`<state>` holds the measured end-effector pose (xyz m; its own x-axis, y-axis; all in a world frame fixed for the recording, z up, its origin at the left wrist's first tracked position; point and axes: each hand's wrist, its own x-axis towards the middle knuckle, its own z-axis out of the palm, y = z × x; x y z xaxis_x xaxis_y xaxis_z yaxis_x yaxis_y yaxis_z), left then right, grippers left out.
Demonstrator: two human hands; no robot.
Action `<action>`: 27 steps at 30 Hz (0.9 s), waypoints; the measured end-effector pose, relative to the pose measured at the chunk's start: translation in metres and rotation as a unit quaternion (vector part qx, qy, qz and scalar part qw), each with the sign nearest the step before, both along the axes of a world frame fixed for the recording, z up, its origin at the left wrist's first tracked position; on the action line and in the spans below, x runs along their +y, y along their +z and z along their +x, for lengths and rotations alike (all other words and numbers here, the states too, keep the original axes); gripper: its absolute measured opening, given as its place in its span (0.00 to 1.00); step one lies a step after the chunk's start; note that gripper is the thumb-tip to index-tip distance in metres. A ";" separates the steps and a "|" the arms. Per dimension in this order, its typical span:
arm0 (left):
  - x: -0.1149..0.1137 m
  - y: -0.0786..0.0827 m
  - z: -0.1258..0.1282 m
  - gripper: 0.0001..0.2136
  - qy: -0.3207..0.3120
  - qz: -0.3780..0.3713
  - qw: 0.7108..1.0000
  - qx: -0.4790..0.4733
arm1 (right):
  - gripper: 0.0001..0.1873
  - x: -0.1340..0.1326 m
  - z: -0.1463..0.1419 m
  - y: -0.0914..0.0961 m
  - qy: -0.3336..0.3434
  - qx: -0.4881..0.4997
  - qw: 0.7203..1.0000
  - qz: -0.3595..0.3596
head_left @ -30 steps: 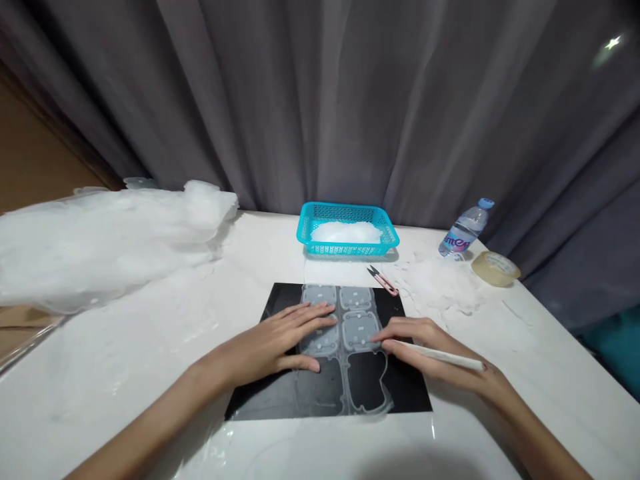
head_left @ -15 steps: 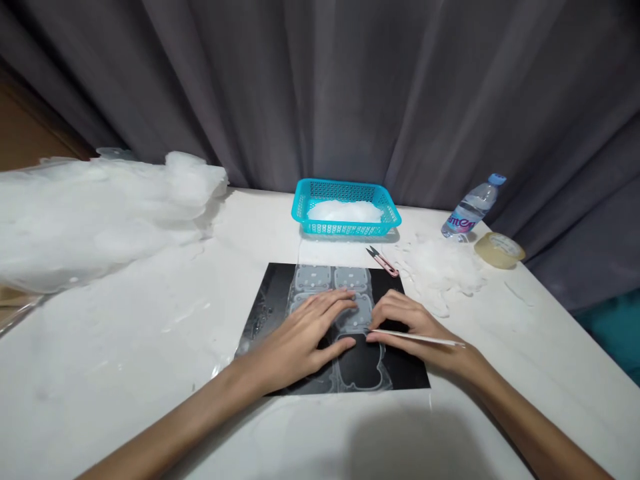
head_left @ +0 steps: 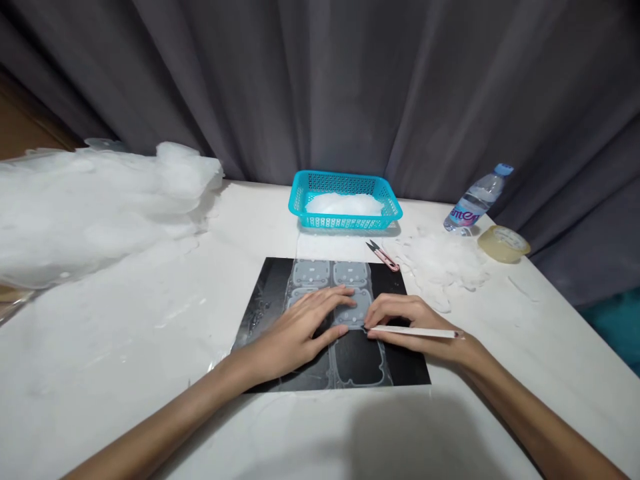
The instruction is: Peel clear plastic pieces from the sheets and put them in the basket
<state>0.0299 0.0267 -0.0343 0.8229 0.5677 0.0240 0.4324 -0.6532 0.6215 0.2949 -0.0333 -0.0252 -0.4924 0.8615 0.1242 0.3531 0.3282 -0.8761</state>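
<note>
right hand (head_left: 413,313) pinching slim white stick (head_left: 425,332), fingers closed round it, tip end over clear moulded sheet (head_left: 359,315); left hand (head_left: 300,327) loosely splayed on sheet, gripping nothing; sheet's on black mat (head_left: 407,367), well in from tabletop's (head_left: 125,373) back edge; blue basket (head_left: 345,222) near that edge; bottle (head_left: 470,208) near back right corner

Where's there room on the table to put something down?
Between the white pile and black sheet, or just in front of the sheet. It's crowded beyond the right hand: snips, scraps, bottle, tape.
</note>
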 end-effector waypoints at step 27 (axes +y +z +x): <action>-0.001 -0.004 0.009 0.19 0.034 0.023 0.999 0.005 | 0.01 -0.001 -0.007 -0.006 -0.003 -0.055 0.994 0.090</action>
